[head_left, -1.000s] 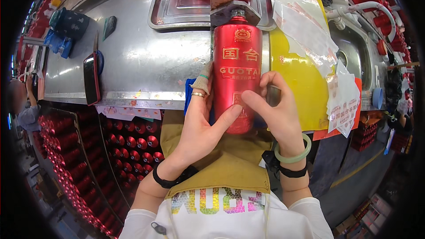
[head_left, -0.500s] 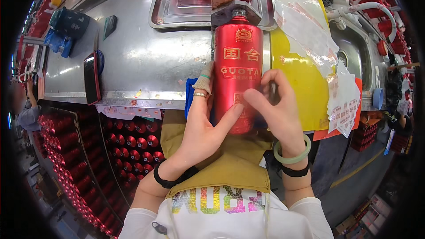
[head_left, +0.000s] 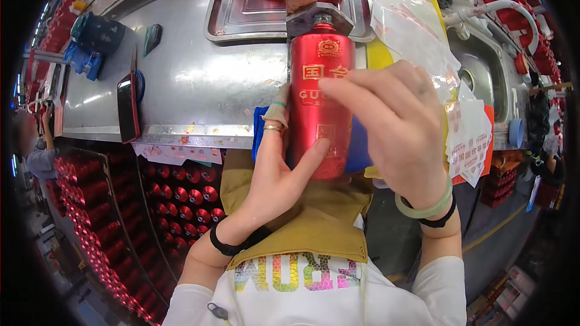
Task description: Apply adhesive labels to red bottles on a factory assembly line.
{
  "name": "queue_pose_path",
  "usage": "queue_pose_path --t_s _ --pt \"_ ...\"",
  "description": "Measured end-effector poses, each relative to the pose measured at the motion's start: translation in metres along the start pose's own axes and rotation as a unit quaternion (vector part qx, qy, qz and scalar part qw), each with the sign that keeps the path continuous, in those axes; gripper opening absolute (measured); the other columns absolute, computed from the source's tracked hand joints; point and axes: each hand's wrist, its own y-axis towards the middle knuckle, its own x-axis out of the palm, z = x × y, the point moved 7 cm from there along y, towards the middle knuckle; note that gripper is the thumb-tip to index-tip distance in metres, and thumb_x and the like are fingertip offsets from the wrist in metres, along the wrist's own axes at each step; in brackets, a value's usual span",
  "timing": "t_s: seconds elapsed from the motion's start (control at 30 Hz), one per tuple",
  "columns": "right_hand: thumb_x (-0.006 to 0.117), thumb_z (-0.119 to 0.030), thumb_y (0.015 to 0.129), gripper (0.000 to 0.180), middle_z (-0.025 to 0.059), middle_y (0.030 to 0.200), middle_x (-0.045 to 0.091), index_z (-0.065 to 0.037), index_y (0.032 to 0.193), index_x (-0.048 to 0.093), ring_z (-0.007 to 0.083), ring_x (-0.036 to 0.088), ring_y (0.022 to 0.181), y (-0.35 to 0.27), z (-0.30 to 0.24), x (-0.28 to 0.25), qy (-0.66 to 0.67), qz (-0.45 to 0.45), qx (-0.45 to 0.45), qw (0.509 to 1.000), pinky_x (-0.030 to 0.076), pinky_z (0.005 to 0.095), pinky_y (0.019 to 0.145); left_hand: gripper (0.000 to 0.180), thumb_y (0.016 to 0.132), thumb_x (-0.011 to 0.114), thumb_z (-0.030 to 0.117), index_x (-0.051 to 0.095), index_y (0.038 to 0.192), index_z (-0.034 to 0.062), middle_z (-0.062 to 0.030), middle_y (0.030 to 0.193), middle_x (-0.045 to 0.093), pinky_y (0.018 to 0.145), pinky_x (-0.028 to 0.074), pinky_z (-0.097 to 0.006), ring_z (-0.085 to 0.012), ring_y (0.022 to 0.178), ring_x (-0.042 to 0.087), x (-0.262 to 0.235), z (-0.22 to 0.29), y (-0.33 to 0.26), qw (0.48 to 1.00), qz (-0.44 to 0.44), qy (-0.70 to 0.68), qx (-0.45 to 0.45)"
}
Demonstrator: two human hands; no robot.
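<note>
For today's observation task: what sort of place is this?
Probably a bottling or packing line in a factory: a steel worktable, crates of red bottles stacked below it, and a red bottle held in the left hand.

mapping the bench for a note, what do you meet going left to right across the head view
blue box → black phone → left hand → red bottle → right hand → steel sink
</note>
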Motion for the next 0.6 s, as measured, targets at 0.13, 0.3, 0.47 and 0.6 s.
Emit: queue_pose_path --t_s 0.13,0.3,0.47,0.6 --pt "0.072 0.005 0.075 0.033 0.0083 0.094 0.071 -0.004 0.107 0.075 0.0285 0.065 0.085 -0.016 0.025 -0.011 0.110 0.082 0.128 0.982 0.052 0.0388 0.075 0.085 0.098 0.065 0.002 0.009 0.162 -0.0081 -0.0226 0.164 0.027 0.122 0.032 -0.040 -0.0256 0.150 0.035 -0.005 -0.010 0.000 0.998 0.013 -0.055 -0.029" --pt "0.067 0.008 0.088 0.029 0.0116 0.098 0.071 -0.001 0.115 0.071 0.0210 0.068 0.089 -0.063 0.042 0.000 0.234 0.126 0.289 0.920 0.053 0.0311 0.077 0.094 0.088 0.080 0.009 0.020 0.158 -0.0091 -0.0203 0.144 0.051 0.108 0.047 -0.038 -0.0243 0.130 0.055 0.000 -0.010 0.005 0.996 0.038 0.081 0.006" --pt "0.066 0.006 0.092 0.031 0.0062 0.107 0.070 -0.003 0.122 0.069 0.0134 0.065 0.095 -0.089 0.042 0.007 0.279 0.153 0.369 0.873 0.051 0.0269 0.080 0.099 0.084 0.082 0.009 0.020 0.159 -0.0093 -0.0215 0.145 0.050 0.108 0.047 -0.037 -0.0251 0.129 0.056 0.000 -0.010 0.004 0.993 0.053 0.108 -0.008" --pt "0.064 0.002 0.097 0.033 0.0034 0.118 0.067 -0.002 0.129 0.065 0.0103 0.060 0.103 -0.094 0.040 0.014 0.326 0.157 0.390 0.847 0.051 0.0248 0.086 0.103 0.082 0.083 0.009 0.017 0.159 -0.0090 -0.0218 0.143 0.051 0.106 0.048 -0.037 -0.0260 0.127 0.057 0.001 -0.010 0.002 0.988 0.053 0.146 -0.009"
